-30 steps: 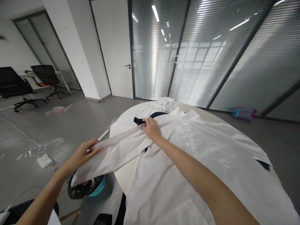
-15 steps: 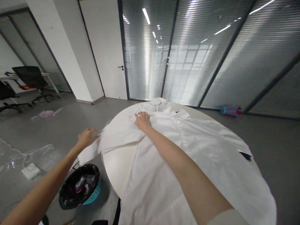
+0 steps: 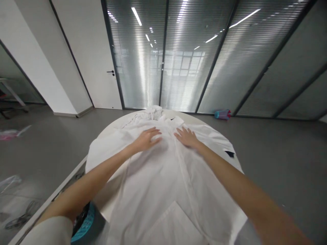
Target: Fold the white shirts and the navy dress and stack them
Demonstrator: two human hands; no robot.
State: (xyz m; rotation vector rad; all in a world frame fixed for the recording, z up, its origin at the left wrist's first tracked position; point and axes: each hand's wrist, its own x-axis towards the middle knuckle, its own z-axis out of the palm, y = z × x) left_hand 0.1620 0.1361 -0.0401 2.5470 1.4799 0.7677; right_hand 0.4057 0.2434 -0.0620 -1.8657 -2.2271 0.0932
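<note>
Head view: you look down over a round white desk (image 3: 107, 131) with a white cotton button-up shirt (image 3: 163, 177) spread across it.
Shirt: it lies face up and nearly flat, collar (image 3: 154, 112) at the far edge, button placket (image 3: 182, 166) running down the middle towards you, a chest pocket (image 3: 176, 221) near the bottom edge of the picture.
Shirt position: it covers most of the desk top, and its hem hangs over the near edge.
Dark cloth: a small piece of navy fabric (image 3: 230, 153) peeks out from under the shirt on the right side.
Left hand (image 3: 148, 137): yours lies palm down on the chest of the shirt, fingers spread, gripping nothing.
Right hand (image 3: 186, 136): it lies flat just across the placket from the left, fingers apart, pressing on the cloth.
Floor: a blue plastic basket (image 3: 83, 224) with a black liner stands beside the desk at lower left.
Change: a second ago your left hand held the shirt's sleeve out off the desk edge and your right pinned the shoulder; now the sleeve is laid in, and both hands are side by side on the front.
View change: the camera has swung right, so the black chairs are out of sight.
</note>
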